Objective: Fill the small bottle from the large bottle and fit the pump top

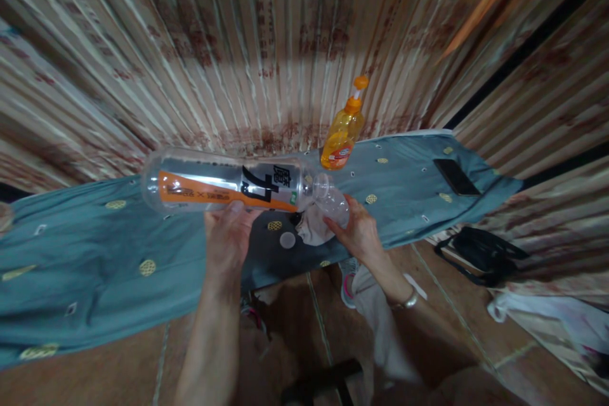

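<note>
Your left hand [228, 235] has its fingers wrapped under the big bottle [223, 187], holding it on its side so its open mouth meets the small bottle [335, 205] gripped by your right hand [359, 233], both above the worktop [118, 266].

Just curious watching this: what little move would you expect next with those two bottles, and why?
Probably a steeper tilt: the left hand holds the big clear bottle sideways, mouth meeting the small bottle in the right hand, as if for pouring.
</note>
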Demonstrator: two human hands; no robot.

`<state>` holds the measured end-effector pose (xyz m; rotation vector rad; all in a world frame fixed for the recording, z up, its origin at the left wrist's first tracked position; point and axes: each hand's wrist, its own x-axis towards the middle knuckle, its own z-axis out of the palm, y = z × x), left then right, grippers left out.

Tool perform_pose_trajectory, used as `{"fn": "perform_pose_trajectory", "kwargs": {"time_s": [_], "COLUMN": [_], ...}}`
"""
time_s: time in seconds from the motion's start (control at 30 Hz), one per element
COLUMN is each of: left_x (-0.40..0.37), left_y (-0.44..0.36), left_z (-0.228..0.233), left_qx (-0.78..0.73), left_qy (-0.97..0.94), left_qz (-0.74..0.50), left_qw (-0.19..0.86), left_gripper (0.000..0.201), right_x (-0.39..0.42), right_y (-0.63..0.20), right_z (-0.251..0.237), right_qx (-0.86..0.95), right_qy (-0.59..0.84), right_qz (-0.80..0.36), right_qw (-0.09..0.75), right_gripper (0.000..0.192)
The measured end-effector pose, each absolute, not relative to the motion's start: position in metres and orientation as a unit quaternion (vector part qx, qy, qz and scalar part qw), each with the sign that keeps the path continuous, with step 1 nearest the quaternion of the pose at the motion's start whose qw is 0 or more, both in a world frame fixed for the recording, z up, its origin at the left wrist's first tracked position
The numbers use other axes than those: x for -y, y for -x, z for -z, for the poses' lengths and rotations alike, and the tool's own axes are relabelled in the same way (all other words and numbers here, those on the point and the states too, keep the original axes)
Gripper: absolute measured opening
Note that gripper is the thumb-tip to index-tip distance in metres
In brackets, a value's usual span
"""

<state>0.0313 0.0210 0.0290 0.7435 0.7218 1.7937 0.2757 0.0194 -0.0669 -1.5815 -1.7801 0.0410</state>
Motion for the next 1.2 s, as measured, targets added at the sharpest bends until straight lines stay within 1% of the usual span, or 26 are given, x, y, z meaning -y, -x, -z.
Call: {"fn": "perform_pose_trajectory", "kwargs": {"time_s": [0.27, 0.57, 0.7, 0.97, 1.2], "left_x": [-0.0222, -0.0218, -0.0220, -0.0218, -0.0213], "left_y": [-0.0292, -0.0299, -0.0294, -0.0289, -0.0296], "left_z": [-0.0291, -0.0275, -0.0259, -0.0259, -0.0280], "left_qx": [-0.304, -0.309, -0.309, -0.302, -0.293], "left_qy": [-0.335, -0.314, -0.294, -0.317, -0.305], "left_qz": [-0.736, -0.742, -0.754, -0.743, -0.749], "left_qw": [0.504, 0.505, 0.499, 0.507, 0.510], "left_gripper": [0.035, 0.035, 0.038, 0.032, 0.035], "right_x": [-0.0186, -0.0189, -0.0192, -0.0192, -0.0195], "right_y": [-0.2752, -0.2751, -0.2755, -0.2750, -0.2759], "right_z": [0.0650, 0.0641, 0.0653, 0.0650, 0.0664], "right_qx": [0.696, 0.697, 0.699, 0.694, 0.694], "right_qy": [0.617, 0.620, 0.614, 0.616, 0.617], "right_qz": [-0.015, -0.017, -0.012, -0.019, -0.017], "right_qw": [0.368, 0.360, 0.365, 0.371, 0.371], "right_gripper": [0.057, 0.056, 0.056, 0.058, 0.062]}}
